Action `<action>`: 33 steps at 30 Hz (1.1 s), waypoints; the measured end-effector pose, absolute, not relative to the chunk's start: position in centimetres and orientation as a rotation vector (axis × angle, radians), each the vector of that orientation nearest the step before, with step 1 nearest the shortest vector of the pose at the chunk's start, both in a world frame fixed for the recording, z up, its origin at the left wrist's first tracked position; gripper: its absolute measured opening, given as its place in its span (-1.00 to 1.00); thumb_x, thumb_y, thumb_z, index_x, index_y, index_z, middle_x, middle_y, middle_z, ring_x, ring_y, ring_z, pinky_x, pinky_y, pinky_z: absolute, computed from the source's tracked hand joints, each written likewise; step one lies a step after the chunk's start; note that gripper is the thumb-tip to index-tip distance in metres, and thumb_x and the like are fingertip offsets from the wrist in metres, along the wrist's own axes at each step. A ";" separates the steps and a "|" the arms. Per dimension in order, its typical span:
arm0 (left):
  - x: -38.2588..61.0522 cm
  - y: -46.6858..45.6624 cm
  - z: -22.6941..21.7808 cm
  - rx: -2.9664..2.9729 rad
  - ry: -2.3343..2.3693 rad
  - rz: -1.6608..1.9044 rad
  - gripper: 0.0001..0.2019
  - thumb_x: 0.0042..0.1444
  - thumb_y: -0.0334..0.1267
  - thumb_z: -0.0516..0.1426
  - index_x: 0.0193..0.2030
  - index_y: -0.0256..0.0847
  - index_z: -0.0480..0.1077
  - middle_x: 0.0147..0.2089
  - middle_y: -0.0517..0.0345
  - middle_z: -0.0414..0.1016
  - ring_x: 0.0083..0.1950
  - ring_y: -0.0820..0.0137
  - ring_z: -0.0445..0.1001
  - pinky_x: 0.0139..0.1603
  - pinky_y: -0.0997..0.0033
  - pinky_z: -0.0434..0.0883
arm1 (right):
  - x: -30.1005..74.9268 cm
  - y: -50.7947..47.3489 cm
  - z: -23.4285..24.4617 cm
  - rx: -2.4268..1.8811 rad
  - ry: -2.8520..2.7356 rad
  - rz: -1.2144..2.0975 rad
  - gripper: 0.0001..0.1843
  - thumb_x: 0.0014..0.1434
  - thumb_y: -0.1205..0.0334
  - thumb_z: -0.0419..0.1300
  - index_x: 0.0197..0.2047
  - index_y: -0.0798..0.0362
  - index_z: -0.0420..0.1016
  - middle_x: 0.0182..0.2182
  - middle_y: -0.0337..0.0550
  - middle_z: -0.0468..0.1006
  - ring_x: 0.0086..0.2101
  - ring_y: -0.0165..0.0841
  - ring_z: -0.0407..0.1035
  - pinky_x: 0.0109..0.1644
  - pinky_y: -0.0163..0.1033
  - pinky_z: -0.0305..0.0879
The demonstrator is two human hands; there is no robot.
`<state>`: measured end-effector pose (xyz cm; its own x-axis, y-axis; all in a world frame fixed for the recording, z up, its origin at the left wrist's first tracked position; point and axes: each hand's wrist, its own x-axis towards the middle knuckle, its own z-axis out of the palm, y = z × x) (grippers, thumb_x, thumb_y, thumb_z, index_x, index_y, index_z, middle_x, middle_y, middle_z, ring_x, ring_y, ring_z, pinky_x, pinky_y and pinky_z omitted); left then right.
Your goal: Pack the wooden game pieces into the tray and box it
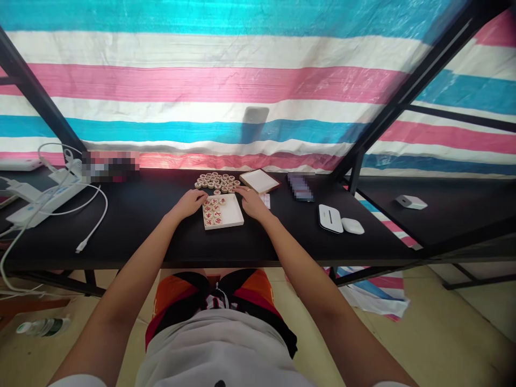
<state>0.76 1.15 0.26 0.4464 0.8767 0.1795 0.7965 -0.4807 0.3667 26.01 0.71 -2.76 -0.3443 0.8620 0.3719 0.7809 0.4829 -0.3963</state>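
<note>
At the box's (pixel 233 210) twelve o'clock, likely light, hard discs (pixel 218 181) are best rim-pinched; whether anything is gripped by the hands (pixel 192 203) cannot be told

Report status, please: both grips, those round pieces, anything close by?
Left grip by white tray; right grip at loose pieces. Tray partly filled, red-marked pieces mostly left side. White-lined lid just beyond right grip.

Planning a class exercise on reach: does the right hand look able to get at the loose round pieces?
Very likely yes: the right hand is at the right end of the loose pieces, while the white tray sits nearer the person, leaving that side free.
</note>
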 end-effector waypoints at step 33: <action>0.6 1.2 0.2 2.460 1.410 0.560 -0.59 0.22 -0.11 -0.09 -0.12 -0.23 0.53 -0.12 0.01 0.57 -0.08 0.21 0.46 0.04 0.30 0.34 | 25.1 -1.4 -0.3 -1.414 -1.995 0.186 -0.80 0.22 0.13 0.09 -0.18 0.05 0.42 -0.26 -0.10 0.53 -0.21 -0.27 0.34 -0.10 -0.22 0.22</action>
<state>0.63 1.16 0.20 0.4574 0.8657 0.2032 0.7694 -0.4999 0.3977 25.06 -1.40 -0.32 -0.1828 0.8792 0.4400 0.7826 0.4010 -0.4762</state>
